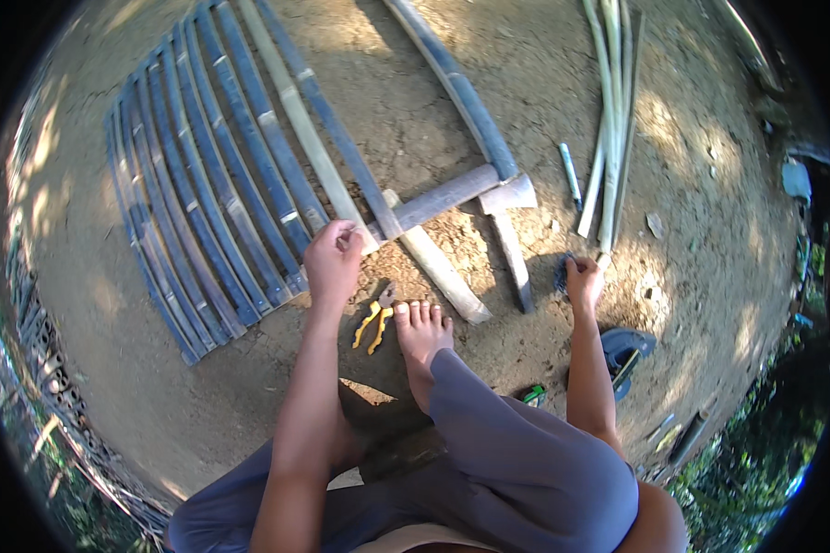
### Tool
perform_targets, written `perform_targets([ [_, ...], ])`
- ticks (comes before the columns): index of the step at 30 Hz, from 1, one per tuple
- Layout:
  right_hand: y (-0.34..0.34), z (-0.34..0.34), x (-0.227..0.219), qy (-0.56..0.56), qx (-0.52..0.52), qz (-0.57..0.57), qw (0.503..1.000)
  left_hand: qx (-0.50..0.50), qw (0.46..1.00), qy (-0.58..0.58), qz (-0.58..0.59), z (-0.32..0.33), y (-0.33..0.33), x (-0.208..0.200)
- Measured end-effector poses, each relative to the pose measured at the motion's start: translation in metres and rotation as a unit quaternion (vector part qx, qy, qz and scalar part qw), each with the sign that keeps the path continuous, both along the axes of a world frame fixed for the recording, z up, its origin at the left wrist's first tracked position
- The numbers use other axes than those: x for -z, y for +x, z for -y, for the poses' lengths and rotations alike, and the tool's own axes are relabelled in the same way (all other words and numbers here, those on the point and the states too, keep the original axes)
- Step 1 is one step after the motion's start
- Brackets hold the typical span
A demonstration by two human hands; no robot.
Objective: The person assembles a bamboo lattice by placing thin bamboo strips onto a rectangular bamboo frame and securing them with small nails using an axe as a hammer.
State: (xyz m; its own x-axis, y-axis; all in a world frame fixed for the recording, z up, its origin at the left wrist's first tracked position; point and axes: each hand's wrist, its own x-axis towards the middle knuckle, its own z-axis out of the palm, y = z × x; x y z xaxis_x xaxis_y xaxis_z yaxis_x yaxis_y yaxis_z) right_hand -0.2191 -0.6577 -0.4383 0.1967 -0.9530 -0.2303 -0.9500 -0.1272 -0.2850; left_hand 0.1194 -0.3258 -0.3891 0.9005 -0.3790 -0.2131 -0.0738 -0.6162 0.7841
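Observation:
My left hand (333,265) is closed at the near end of a pale bamboo slat (309,129), fingertips pinched; whatever lies between them is too small to tell. This slat lies among several dark bamboo slats (221,138), set side by side as a panel over a dark crosspiece (447,198). Off to the right, my right hand (585,282) pinches on the ground beside a small dark clump (562,273), close to the near ends of long pale bamboo strips (610,120); what it grips is unclear. Yellow-handled pliers (375,318) lie between my left hand and my bare foot (422,327).
A hatchet-like tool (510,198) with a wooden handle rests by the crosspiece's right end. Nearby lie a pale wood piece (444,276), a curved dark bamboo length (466,97) and a marker-like stick (570,173). A dark rounded object (634,343) sits beside my right forearm, a green item (532,396) by my knee.

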Motion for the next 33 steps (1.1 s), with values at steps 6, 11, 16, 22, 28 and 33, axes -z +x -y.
perform_targets([
  [6, 0.012, -0.003, -0.009, -0.019, -0.032, -0.065, 0.997, 0.019, 1.000, 0.015, -0.012, 0.017, 0.023, 0.002],
  [11, 0.010, -0.001, -0.012, -0.041, -0.052, -0.002, 0.998, 0.030, 0.999, 0.016, -0.019, 0.031, 0.036, 0.001],
  [16, 0.007, 0.005, -0.020, -0.157, -0.091, 0.039, 0.983, -0.034, 0.999, -0.021, -0.033, 0.015, 0.031, -0.001],
  [22, 0.094, -0.048, -0.066, 0.113, -0.116, 0.331, 0.930, 0.003, 0.987, -0.094, -0.132, 0.008, -0.013, -0.017],
  [28, 0.203, -0.146, -0.097, 0.205, -0.339, 0.287, 0.872, 0.046, 0.926, -0.242, -0.285, 0.035, -0.047, -0.032],
  [33, 0.232, -0.154, -0.092, 0.254, -0.349, 0.296, 0.852, 0.044, 0.911, -0.258, -0.317, 0.021, -0.015, -0.017],
])
